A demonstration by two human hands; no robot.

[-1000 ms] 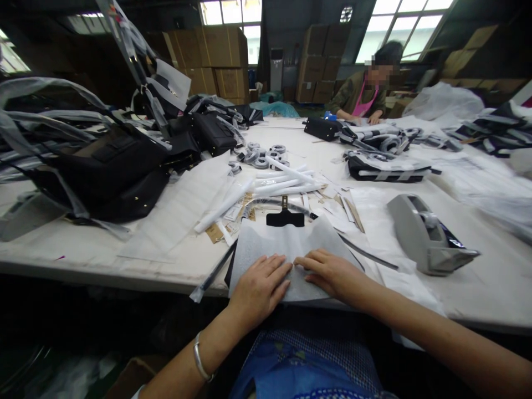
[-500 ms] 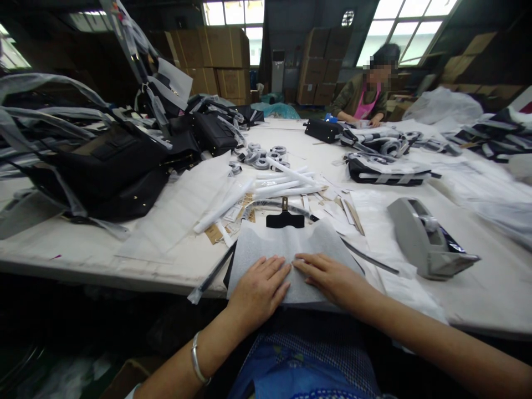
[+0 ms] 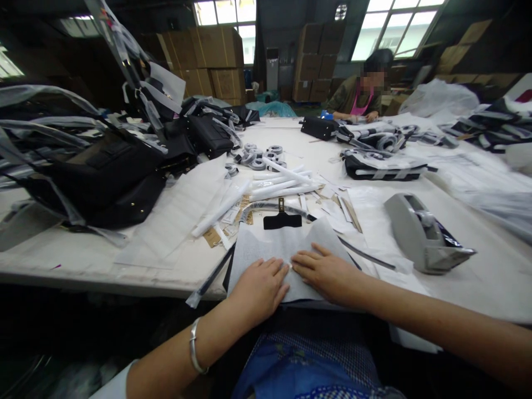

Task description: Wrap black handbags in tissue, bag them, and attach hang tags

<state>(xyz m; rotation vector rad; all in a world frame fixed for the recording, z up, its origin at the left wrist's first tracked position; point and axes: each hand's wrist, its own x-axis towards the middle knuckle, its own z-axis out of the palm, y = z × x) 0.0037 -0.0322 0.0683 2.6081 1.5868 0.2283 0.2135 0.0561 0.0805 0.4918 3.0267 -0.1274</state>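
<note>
A black bag [image 3: 282, 222] lies at the table's front edge, mostly covered by a white foam sheet [image 3: 253, 244]. Its clasp tab [image 3: 281, 205] and wrapped handle [image 3: 254, 205] stick out beyond the sheet. My left hand [image 3: 261, 285] rests flat on the sheet with the fingers stretched out. Opposite it, my right hand [image 3: 323, 271] also lies flat, its fingers pointing left and the thumb side raised a little. The fingertips of both hands nearly meet at the middle of the sheet.
To the right stands a grey tape dispenser [image 3: 424, 233]. White tubes [image 3: 278, 188], paper tags and wrapped strap rolls [image 3: 257, 158] lie behind the bag. Black bags [image 3: 103, 177] are piled at left, beside foam sheets [image 3: 174, 216]. A co-worker [image 3: 359, 94] sits across the table.
My right hand has shifted slightly, with its fingers more spread. My left hand stays almost in place on the sheet. The whole view has moved a little.
</note>
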